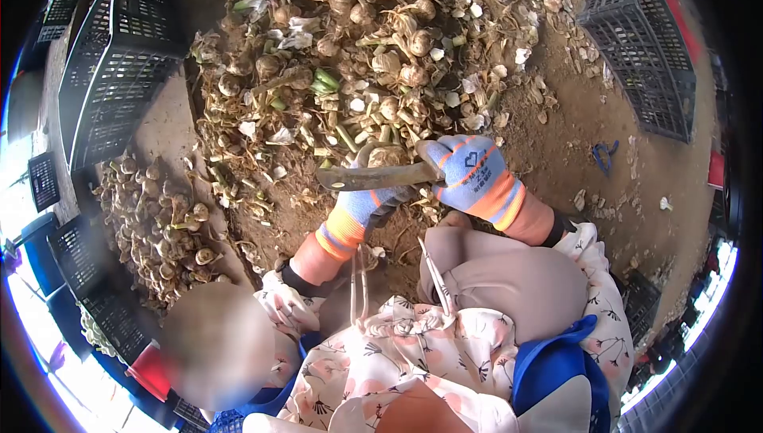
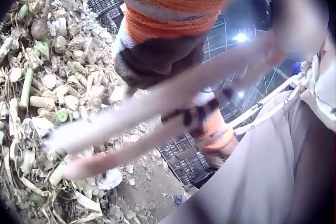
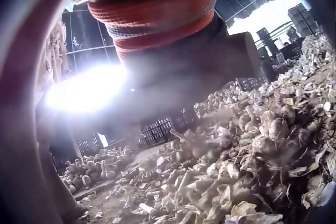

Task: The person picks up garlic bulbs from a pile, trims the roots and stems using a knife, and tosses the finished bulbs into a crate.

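In the head view, the right hand, in a blue and orange glove, grips the handle of a knife whose worn blade points left. Behind the blade the left hand, gloved alike, holds a garlic bulb at its fingers, just above the blade; the blade hides part of this hold. The left wrist view has the left glove from its cuff side, with blurred long shapes crossing below it. The right glove is dark and blurred in the right wrist view.
A wide heap of garlic with stems and peel lies in front of the hands. At the left is a smaller pile of bulbs. Black crates stand at the upper left and upper right. Blue scissors-like loops lie on the ground.
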{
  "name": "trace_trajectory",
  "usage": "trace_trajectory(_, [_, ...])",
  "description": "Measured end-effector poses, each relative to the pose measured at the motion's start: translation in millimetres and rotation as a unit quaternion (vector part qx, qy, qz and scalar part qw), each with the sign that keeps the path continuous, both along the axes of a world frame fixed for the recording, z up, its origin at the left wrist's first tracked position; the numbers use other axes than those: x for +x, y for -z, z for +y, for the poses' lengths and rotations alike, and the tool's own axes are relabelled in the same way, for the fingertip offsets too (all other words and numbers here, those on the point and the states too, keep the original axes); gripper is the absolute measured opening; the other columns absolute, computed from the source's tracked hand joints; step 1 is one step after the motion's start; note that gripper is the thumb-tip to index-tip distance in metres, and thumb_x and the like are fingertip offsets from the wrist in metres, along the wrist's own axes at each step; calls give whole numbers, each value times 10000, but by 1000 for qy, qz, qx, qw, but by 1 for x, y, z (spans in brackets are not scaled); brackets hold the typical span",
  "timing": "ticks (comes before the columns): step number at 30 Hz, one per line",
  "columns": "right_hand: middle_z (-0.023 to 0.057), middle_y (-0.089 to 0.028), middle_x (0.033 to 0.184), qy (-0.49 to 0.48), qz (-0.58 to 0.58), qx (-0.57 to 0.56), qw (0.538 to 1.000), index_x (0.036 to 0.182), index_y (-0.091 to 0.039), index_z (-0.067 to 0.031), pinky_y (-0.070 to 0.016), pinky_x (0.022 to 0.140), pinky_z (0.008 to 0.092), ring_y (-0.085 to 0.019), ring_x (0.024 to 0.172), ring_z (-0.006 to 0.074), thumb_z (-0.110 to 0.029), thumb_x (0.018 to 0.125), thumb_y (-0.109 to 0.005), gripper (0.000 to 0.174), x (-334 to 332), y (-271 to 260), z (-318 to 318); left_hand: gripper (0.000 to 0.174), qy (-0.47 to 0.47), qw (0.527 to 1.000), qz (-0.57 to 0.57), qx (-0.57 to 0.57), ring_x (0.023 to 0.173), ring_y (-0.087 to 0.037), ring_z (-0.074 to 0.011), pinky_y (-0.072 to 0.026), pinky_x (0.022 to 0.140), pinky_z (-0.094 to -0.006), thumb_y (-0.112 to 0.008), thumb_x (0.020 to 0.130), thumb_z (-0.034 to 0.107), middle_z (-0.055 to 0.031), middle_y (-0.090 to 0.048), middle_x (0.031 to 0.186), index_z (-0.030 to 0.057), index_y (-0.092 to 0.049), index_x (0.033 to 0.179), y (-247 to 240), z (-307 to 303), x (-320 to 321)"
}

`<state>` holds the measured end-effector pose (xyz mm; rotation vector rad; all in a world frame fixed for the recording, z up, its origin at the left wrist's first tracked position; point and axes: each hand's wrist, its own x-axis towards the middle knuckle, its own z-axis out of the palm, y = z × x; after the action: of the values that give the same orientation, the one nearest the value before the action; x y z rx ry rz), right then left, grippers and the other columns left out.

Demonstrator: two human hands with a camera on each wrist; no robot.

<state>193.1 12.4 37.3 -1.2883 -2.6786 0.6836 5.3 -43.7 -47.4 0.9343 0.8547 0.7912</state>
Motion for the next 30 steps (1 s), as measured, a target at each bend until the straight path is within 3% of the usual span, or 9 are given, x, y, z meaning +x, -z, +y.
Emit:
trace_trajectory(2, [59,-574,755,13,-9,4,1000,871,-522,-111,-474,630,382,-605,723,254,-230,561,-755,406,4,0,-6,367,51,996,37,64,1128,-465,-65,-246,1032,-381,-535,883,189,3,-574,1160,123,-436,1231,-9,2,1])
trace_trajectory(6, [86,-607,852,28,1,-45,999,990,-575,-95,-484,678,388,-600,782,283,-206,542,-734,488,18,0,-11,243,-18,871,-437,-225,981,-572,-149,-438,881,-295,-527,879,116,-85,-577,1116,92,-511,1120,-43,4,19])
trace_trajectory(8, [102,-607,872,106,7,-25,994,970,-574,-76,-482,690,347,-600,777,243,-143,622,-682,371,42,30,-15,561,-77,984,51,-155,896,-547,-138,-459,804,-279,-701,737,137,-72,-560,1037,27,-419,1210,-71,4,28])
trace_trajectory(11, [123,-619,816,355,73,-136,922,893,-587,-41,-482,658,291,-603,715,199,-91,720,-641,187,92,70,-18,661,-147,974,-120,-127,904,-546,-107,-458,806,-253,-752,623,-34,-19,-558,1001,59,-419,1186,-92,2,28])
trace_trajectory(15, [98,-625,732,330,291,-114,891,858,-608,-35,-484,613,276,-584,637,153,-90,737,-651,140,77,31,-20,550,-87,995,20,35,817,-566,-110,-473,697,-254,-735,652,11,-43,-574,941,44,-482,1139,-89,15,18])
trace_trajectory(17, [84,-620,725,227,238,-194,924,852,-611,-50,-481,616,281,-589,634,182,-73,726,-635,131,68,5,-10,542,23,903,252,348,754,-608,-204,-490,643,-281,-744,638,47,-115,-573,946,43,-485,1114,-79,25,18])
trace_trajectory(21, [136,-640,888,-3,-64,-166,984,1036,-582,-87,-487,728,389,-616,839,308,-192,670,-615,382,41,-13,15,318,264,694,451,495,775,-610,-278,-518,594,-350,-566,785,166,-138,-543,989,60,-537,1083,-68,15,13])
trace_trajectory(25, [146,-629,956,-34,-68,-202,976,1107,-557,-93,-470,790,386,-599,915,296,-196,678,-604,444,30,0,15,271,223,598,466,614,769,-613,-257,-519,576,-332,-555,750,157,-134,-545,976,68,-564,1006,-65,18,14])
trace_trajectory(30, [156,-631,938,-33,-104,-265,958,1077,-575,-81,-467,790,388,-596,906,310,-230,687,-608,418,27,17,19,244,291,622,477,549,770,-610,-250,-520,590,-322,-547,747,154,-130,-546,954,78,-564,978,-78,17,6])
